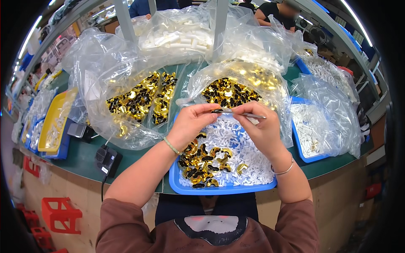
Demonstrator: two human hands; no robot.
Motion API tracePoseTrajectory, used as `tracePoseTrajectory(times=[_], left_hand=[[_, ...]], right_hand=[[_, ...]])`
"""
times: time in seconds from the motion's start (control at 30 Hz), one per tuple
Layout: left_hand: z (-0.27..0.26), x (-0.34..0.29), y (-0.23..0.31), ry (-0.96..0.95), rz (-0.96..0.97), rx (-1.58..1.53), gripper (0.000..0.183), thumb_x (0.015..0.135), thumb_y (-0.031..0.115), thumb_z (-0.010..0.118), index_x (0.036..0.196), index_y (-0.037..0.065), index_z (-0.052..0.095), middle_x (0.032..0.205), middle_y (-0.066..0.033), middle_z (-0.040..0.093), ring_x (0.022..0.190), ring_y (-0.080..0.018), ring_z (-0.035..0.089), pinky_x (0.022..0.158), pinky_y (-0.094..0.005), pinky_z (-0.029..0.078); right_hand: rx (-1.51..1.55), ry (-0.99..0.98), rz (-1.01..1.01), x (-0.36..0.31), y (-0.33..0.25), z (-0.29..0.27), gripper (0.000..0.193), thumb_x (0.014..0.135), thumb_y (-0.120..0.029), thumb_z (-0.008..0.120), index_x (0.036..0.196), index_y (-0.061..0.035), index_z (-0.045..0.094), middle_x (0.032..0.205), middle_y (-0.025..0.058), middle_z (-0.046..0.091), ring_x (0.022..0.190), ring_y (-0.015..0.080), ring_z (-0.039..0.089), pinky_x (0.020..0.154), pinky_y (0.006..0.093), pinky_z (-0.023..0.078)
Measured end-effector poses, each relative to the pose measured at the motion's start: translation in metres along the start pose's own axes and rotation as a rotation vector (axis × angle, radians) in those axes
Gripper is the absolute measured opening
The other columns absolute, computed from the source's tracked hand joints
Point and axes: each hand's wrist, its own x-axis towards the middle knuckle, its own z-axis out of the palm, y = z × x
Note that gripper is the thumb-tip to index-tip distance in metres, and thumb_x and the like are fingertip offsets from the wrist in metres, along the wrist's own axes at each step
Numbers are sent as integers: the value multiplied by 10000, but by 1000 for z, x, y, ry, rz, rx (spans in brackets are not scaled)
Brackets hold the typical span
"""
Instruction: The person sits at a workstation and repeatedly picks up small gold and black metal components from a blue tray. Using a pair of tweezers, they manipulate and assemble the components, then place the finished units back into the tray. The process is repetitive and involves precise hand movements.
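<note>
Above the far part of a blue tray [223, 190], my left hand [194, 122] pinches a small black-and-gold part [217, 111] between thumb and fingers. My right hand [260, 126] grips a pair of thin metal tweezers [249, 114], whose tip reaches to that part. Small white pieces [249, 158] cover much of the tray below. A heap of loose gold-and-black parts [202, 162] lies at the tray's left side. Whether the tweezers hold a white piece is too small to tell.
Clear plastic bags of gold-and-black parts [139, 99] lie left and ahead. White tubes [177, 40] fill a bag behind. A blue bin [314, 159] of white pieces stands right, a yellow tray [47, 147] left. A black adapter [107, 159] sits near the left table edge.
</note>
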Motion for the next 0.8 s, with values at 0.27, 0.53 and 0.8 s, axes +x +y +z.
tracePoseTrajectory(times=[0.27, 0.53, 0.8], left_hand=[[2, 2, 0, 39, -1, -51, 304, 953, 122, 578, 1227, -11, 572, 1108, -111, 665, 966, -136, 649, 859, -240, 519], [0, -1, 2, 6, -14, -128, 291, 957, 166, 593, 1211, 26, 572, 1092, -50, 651, 913, -90, 626, 828, -223, 521], [2, -3, 6, -64, -55, -180, 316, 953, 144, 596, 1246, 35, 552, 1092, -27, 631, 944, -93, 617, 876, -239, 521]], right_hand=[[404, 194, 179, 1, -7, -1, 87, 884, 12, 563, 834, 4, 634, 851, 85, 661, 823, 156, 642, 741, 250, 495], [-512, -560, 131, -5, 16, -24, 89, 768, -55, 648, 841, -6, 657, 806, 160, 667, 746, 325, 634, 690, 372, 502], [-500, -560, 132, -11, 30, -13, 108, 742, -110, 697, 796, -29, 651, 792, 148, 673, 763, 345, 648, 677, 426, 499]])
